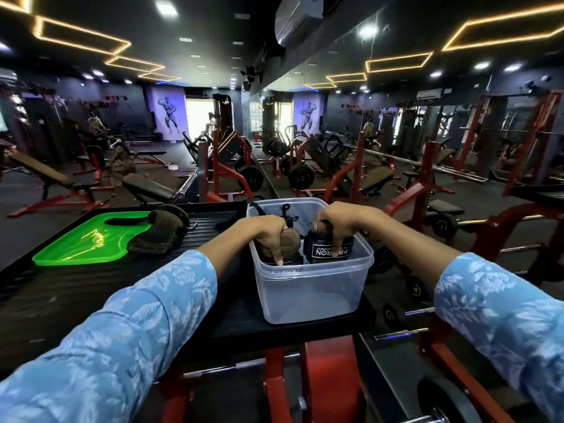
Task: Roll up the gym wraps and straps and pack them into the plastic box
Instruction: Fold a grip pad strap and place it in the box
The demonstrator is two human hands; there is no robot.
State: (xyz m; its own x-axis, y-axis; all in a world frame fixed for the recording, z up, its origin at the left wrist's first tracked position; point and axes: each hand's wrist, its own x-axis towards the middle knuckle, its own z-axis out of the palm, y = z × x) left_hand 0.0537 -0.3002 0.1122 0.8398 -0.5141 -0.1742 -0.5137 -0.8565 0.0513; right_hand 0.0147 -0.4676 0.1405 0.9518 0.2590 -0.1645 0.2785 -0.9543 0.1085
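A clear plastic box (pixel 311 288) stands on the black ribbed platform in front of me. Both my hands reach into it from above. My left hand (pixel 268 232) grips a brown rolled wrap (pixel 290 244) at the box's left side. My right hand (pixel 338 221) holds a black rolled wrap with a white label (pixel 326 250) at the right side. Black strap loops (pixel 285 210) lie at the back of the box. Another brown leather strap (pixel 158 232) rests half on a green tray (pixel 82 242) to the left, with a black strap (pixel 125 220) on the tray.
The black platform (pixel 91 285) sits on a red machine frame (pixel 329 377). Dumbbells (pixel 406 312) lie on a rack to the right. Benches and red weight machines fill the gym floor beyond, and a wall mirror runs along the right.
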